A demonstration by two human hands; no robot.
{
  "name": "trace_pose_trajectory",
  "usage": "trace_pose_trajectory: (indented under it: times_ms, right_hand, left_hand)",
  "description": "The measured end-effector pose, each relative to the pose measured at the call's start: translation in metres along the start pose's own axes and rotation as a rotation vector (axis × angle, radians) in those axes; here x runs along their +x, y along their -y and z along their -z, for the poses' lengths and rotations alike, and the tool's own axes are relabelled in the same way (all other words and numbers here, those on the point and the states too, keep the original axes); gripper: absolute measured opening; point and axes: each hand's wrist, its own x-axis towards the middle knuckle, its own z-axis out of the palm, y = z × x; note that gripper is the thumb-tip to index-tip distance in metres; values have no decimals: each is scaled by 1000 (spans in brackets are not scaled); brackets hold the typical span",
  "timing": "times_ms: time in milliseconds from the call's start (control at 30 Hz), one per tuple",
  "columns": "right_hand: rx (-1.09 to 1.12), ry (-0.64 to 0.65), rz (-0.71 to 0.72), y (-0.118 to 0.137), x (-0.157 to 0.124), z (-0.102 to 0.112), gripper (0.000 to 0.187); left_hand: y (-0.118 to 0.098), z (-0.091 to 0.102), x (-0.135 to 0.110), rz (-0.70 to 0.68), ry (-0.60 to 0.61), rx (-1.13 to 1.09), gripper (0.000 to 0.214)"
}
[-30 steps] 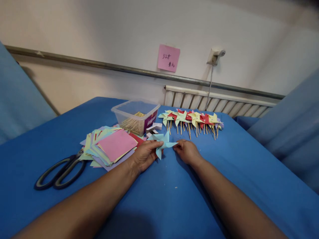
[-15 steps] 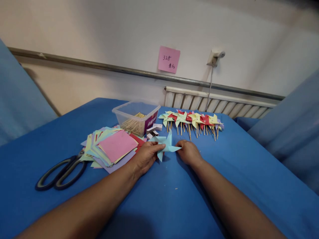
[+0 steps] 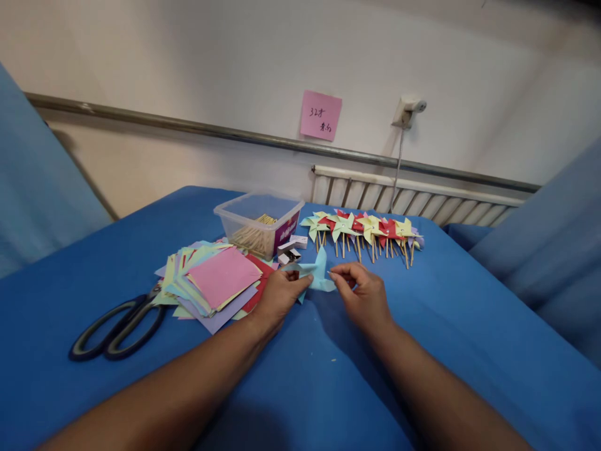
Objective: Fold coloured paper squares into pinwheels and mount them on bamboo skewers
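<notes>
A light-blue paper pinwheel (image 3: pixel 320 269) is held above the table between the thumb and fingers of my left hand (image 3: pixel 278 294). Just to its right, my right hand (image 3: pixel 364 294) is closed in a pinch, thumb against forefinger. A small pin-like thing (image 3: pixel 330 272) pokes out from those fingertips toward the pinwheel, too tiny to make out well. Behind my left hand lie small white boxes (image 3: pixel 298 242), one of them open with something dark inside.
A pile of coloured paper squares (image 3: pixel 225 275) lies on the left, beside large scissors (image 3: pixel 117 329). Behind stands a clear plastic tub (image 3: pixel 256 216) of wooden sticks. Several pinwheels on sticks (image 3: pixel 370 227) lie at the back right of the blue-covered table (image 3: pixel 451 326).
My right hand has risen from the table beside the pinwheel and turned, with its pinched fingertips now in front of the pinwheel's right side. The pinwheel has tilted slightly in my left hand.
</notes>
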Motion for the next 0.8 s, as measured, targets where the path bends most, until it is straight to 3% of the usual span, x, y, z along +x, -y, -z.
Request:
trace_pose_trajectory:
  times_ms: [100,233,433,800]
  right_hand:
    - [19,61,54,11,-9,-5,11]
    - [13,116,15,5,-11,-15,11]
    - [35,104,-85,-8,-7,-20,10]
    - [61,77,-105,-6,-7,-19,10]
  left_hand:
    - [-1,-1,-1,-36,-16,63,21]
    - [-3,-3,-3,-35,-13,114,20]
    - [-4,-6,-6,-15,45,47,24]
    - [-5,-7,-9,4,79,28,25]
